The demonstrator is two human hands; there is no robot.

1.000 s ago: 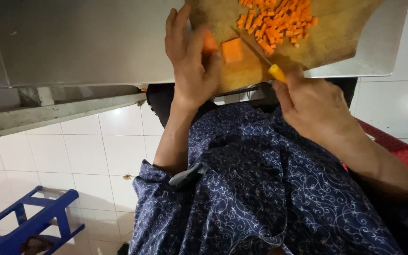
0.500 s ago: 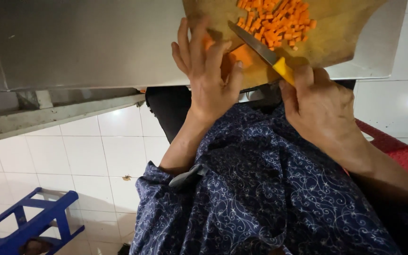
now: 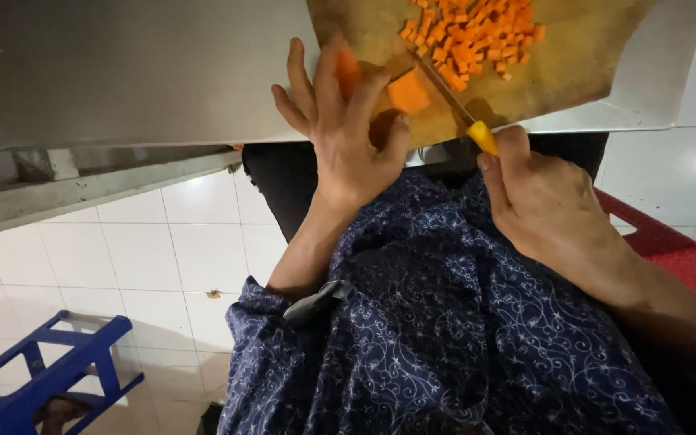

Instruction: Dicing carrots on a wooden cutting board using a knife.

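A wooden cutting board [image 3: 573, 64] lies on a steel counter [image 3: 122, 72]. My left hand [image 3: 348, 137] presses a thick orange carrot piece [image 3: 408, 90] against the board, fingers spread over it. My right hand [image 3: 537, 201] grips a yellow-handled knife [image 3: 454, 101], whose blade rests on the board just right of the carrot piece. A pile of small diced carrot cubes [image 3: 477, 36] sits further back on the board.
A blue plastic stool [image 3: 42, 379] stands on the white tiled floor at lower left. A red plastic stool [image 3: 662, 242] shows at the right behind my arm. My patterned dark-blue garment fills the lower middle.
The knife blade has come down beside the carrot piece. My left hand has shifted its fingers and holds the piece at its left side.
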